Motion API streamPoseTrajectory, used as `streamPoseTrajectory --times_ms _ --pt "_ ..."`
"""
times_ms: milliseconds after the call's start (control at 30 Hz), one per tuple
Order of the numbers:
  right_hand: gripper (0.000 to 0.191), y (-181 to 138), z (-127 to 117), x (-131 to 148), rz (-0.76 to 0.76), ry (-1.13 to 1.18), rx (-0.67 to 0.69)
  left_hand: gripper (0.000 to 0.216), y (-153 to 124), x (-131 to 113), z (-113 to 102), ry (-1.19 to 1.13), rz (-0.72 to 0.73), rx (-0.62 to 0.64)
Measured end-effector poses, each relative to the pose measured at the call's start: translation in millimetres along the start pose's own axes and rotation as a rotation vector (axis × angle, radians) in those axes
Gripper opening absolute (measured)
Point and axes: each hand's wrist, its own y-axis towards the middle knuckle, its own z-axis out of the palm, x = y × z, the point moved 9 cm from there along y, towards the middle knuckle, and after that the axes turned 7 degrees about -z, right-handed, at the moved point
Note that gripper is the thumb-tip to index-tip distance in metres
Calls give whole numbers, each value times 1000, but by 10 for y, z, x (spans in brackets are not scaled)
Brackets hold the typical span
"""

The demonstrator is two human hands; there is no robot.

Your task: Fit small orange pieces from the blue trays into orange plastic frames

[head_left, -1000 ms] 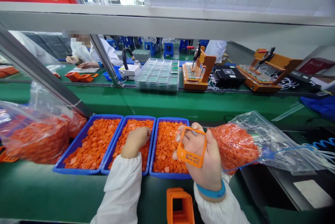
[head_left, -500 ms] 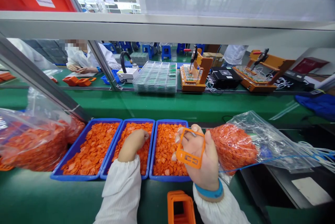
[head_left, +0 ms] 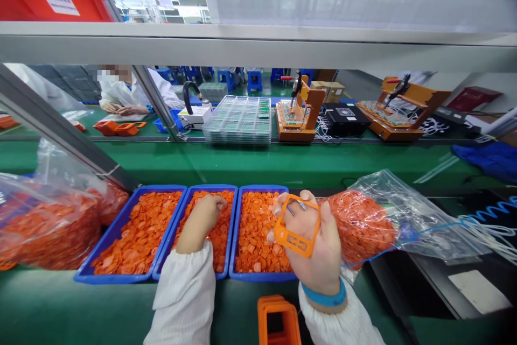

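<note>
My left hand [head_left: 202,218] reaches into the middle blue tray [head_left: 231,226], over small orange plastic pieces [head_left: 218,240]. Its fingers are curled together, and whatever lies between the fingertips is hidden. My right hand [head_left: 317,253], palm up, grips a thin orange plastic frame [head_left: 298,245] with rounded corners, a large opening and small slots along one end. A slim metal tool or pin [head_left: 291,210] shows through the opening against the fingers. Below, a stack of orange frames [head_left: 278,307] stands on the green bench, cut off by the lower edge.
Left and right trays, full of orange pieces, flank the middle one [head_left: 133,243] [head_left: 258,232]. Clear bags of orange parts lie at left [head_left: 52,226] and right [head_left: 363,221]. Beyond are stacked clear trays [head_left: 238,119], orange fixtures [head_left: 297,119] and a person [head_left: 133,92]. A shelf beam [head_left: 242,49] crosses above.
My left hand has shifted slightly up and left within the middle tray, its fingers less bunched. The frame in my right hand has moved slightly right. The whole view has shifted a little.
</note>
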Motion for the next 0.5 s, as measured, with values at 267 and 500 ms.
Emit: streamPoseTrajectory --times_ms 267,500 --pt "28 9 -15 41 -17 -12 -11 38 -49 -82 -28 -41 28 -2" --pt "29 -5 2 55 -31 -17 -13 38 -51 -44 -61 -64 -16 -23"
